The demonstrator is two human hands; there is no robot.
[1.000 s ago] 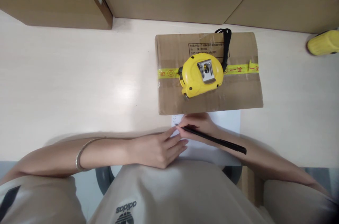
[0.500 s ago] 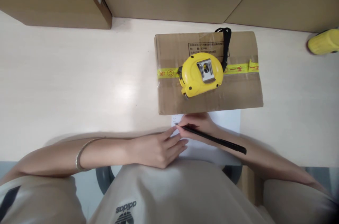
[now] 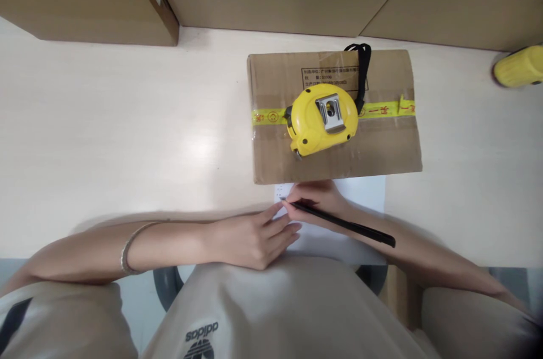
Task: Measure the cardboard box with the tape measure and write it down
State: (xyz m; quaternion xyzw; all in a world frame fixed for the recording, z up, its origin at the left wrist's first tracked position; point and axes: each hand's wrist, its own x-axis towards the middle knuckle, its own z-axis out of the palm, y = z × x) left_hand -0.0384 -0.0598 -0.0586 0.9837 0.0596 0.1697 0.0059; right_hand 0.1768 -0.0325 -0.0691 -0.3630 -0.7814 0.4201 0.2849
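My right hand point(image 3: 320, 199) grips a black pen point(image 3: 343, 225), its tip resting on the top left corner of a white sheet of paper point(image 3: 365, 189). My left hand point(image 3: 254, 237) lies flat with fingers stretched out on the sheet's left edge, just beside the pen tip. Right behind the paper sits a small cardboard box point(image 3: 382, 144) sealed with yellow tape. A yellow tape measure point(image 3: 320, 119) with a metal clip and black strap lies on top of the box.
Large cardboard boxes point(image 3: 106, 3) line the back of the pale wooden table point(image 3: 106, 138). A yellow object point(image 3: 518, 66) lies at the far right edge. A bracelet is on my left wrist.
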